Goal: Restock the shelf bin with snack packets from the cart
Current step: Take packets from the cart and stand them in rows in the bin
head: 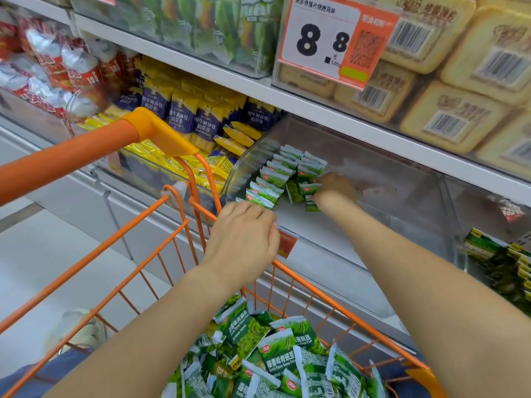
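Snack packets [275, 351] filled the orange cart [138, 248] below white store shelving [201, 73]; the right hand [334, 189] pinched one inside the clear bin [402, 202], the left hand [244, 234] gripped another.

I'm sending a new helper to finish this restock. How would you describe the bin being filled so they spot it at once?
Find the big white price sign reading 8.8. Directly under it, one shelf down, sits a clear plastic bin, mostly bare, with a few rows of small green packets standing at its left end. The bin to its left is packed with blue and yellow packets instead.
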A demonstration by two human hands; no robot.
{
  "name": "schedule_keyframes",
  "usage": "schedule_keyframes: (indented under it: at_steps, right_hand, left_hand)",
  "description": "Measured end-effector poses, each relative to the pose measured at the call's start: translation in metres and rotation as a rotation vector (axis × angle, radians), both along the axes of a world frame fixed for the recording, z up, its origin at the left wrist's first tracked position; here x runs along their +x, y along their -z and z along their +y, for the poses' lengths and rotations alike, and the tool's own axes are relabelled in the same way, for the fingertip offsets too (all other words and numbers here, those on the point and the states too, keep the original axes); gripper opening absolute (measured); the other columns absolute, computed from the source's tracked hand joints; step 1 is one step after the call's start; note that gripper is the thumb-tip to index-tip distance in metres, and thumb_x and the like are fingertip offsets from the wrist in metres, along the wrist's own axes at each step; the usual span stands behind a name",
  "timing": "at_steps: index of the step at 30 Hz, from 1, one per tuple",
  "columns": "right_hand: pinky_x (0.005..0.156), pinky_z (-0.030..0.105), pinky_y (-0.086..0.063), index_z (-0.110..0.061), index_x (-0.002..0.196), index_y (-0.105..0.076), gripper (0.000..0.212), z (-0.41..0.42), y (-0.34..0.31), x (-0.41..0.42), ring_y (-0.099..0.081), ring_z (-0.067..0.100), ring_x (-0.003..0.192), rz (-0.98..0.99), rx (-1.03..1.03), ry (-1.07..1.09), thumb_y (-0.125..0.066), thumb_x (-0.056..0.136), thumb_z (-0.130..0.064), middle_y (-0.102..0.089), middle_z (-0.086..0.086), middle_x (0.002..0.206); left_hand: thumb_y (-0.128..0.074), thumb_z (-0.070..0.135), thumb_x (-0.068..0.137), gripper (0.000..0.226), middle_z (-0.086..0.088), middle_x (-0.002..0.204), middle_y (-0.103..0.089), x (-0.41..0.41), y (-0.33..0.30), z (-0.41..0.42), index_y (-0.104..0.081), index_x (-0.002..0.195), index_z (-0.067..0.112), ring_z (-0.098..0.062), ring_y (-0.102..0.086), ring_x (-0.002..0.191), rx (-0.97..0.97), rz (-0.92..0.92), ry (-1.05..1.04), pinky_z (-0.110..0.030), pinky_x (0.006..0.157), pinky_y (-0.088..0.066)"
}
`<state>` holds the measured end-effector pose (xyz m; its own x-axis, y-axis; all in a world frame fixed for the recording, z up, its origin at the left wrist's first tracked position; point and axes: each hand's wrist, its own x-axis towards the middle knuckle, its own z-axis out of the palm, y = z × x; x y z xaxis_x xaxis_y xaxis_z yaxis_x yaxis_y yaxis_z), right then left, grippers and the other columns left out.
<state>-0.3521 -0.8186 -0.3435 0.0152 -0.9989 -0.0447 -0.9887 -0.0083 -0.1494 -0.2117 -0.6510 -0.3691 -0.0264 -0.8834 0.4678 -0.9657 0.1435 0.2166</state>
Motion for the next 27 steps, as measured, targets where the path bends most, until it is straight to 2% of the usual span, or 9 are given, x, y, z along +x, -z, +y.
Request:
schedule_keyframes:
  at_steps: [5, 7, 9, 12, 14, 18, 22, 24, 27]
  right_hand:
    - [0.093, 0.038, -0.039, -0.003, 0.111, -0.059, 0.026, -0.011, -0.027, -0.002, -0.049, 0.033, 0.113, 0.554, -0.119, -0.350, -0.051, 0.086, 0.000, -0.059, 0.017, 0.117]
    - [0.094, 0.037, -0.038, -0.004, 0.110, -0.062, 0.026, -0.013, -0.029, 0.004, -0.051, 0.033, 0.113, 0.668, -0.131, -0.412, -0.052, 0.085, 0.001, -0.060, 0.017, 0.116]
    - [0.097, 0.037, -0.037, -0.007, 0.114, -0.062, 0.030, -0.014, -0.024, 0.011, -0.051, 0.031, 0.115, 0.674, -0.143, -0.423, -0.054, 0.086, -0.001, -0.060, 0.014, 0.118]
    - [0.099, 0.037, -0.038, -0.014, 0.130, -0.056, 0.040, -0.011, -0.010, 0.019, -0.044, 0.029, 0.125, 0.487, -0.129, -0.372, -0.054, 0.090, -0.008, -0.052, 0.011, 0.131]
    - [0.097, 0.037, -0.041, -0.012, 0.133, -0.053, 0.043, -0.007, -0.003, 0.019, -0.041, 0.029, 0.127, 0.340, -0.128, -0.311, -0.055, 0.090, -0.008, -0.045, 0.011, 0.136]
    - [0.091, 0.036, -0.046, -0.016, 0.126, -0.061, 0.038, -0.003, -0.001, 0.007, -0.047, 0.029, 0.123, 0.066, -0.202, -0.183, -0.062, 0.088, -0.018, -0.045, 0.011, 0.133]
    - [0.096, 0.033, -0.047, -0.018, 0.126, -0.062, 0.045, -0.002, -0.008, -0.005, -0.054, 0.025, 0.121, -0.319, -0.040, -0.041, -0.072, 0.083, -0.024, -0.053, 0.004, 0.138]
    - [0.098, 0.033, -0.047, -0.011, 0.129, -0.059, 0.053, -0.003, -0.007, -0.004, -0.057, 0.021, 0.114, -0.371, 0.099, 0.003, -0.076, 0.080, -0.026, -0.058, 0.004, 0.128]
    - [0.085, 0.033, -0.055, -0.001, 0.119, -0.061, 0.048, -0.003, -0.006, 0.004, -0.065, 0.021, 0.098, -0.405, 0.266, 0.082, -0.077, 0.080, -0.025, -0.067, 0.010, 0.107]
  left_hand:
    - [-0.032, 0.029, 0.090, 0.042, 0.002, 0.079, -0.068, -0.001, 0.001, -0.002, -0.071, 0.083, 0.016, -0.021, -0.061, 0.080, -0.014, -0.003, -0.005, -0.032, 0.081, -0.032]
    - [-0.034, 0.028, 0.089, 0.040, 0.001, 0.077, -0.067, -0.001, 0.000, -0.002, -0.071, 0.081, 0.015, -0.022, -0.061, 0.077, -0.022, -0.004, -0.009, -0.031, 0.081, -0.031]
    - [-0.035, 0.027, 0.089, 0.039, 0.001, 0.075, -0.067, -0.001, -0.001, -0.001, -0.071, 0.079, 0.015, -0.022, -0.061, 0.076, -0.028, -0.007, -0.013, -0.031, 0.081, -0.031]
    - [-0.034, 0.027, 0.089, 0.039, 0.001, 0.076, -0.067, -0.001, -0.002, -0.001, -0.071, 0.081, 0.015, -0.022, -0.061, 0.077, -0.019, -0.008, -0.008, -0.031, 0.081, -0.031]
    - [-0.034, 0.027, 0.089, 0.040, 0.001, 0.077, -0.068, -0.001, -0.002, 0.000, -0.071, 0.081, 0.015, -0.022, -0.061, 0.077, -0.012, -0.004, -0.002, -0.031, 0.081, -0.031]
    - [-0.033, 0.027, 0.089, 0.040, 0.001, 0.076, -0.068, -0.001, -0.002, 0.000, -0.071, 0.080, 0.015, -0.022, -0.062, 0.076, -0.016, -0.007, 0.001, -0.031, 0.080, -0.031]
    - [-0.033, 0.027, 0.090, 0.041, 0.001, 0.077, -0.068, -0.001, -0.002, 0.000, -0.071, 0.081, 0.015, -0.021, -0.062, 0.076, -0.011, -0.006, 0.003, -0.031, 0.081, -0.031]
    - [-0.032, 0.027, 0.090, 0.042, 0.001, 0.077, -0.068, -0.001, -0.003, 0.001, -0.071, 0.082, 0.015, -0.021, -0.061, 0.076, -0.009, -0.008, 0.004, -0.030, 0.081, -0.030]
    - [-0.033, 0.027, 0.090, 0.040, 0.002, 0.076, -0.068, -0.002, -0.003, 0.001, -0.071, 0.082, 0.015, -0.021, -0.061, 0.075, -0.014, -0.010, 0.003, -0.030, 0.081, -0.030]
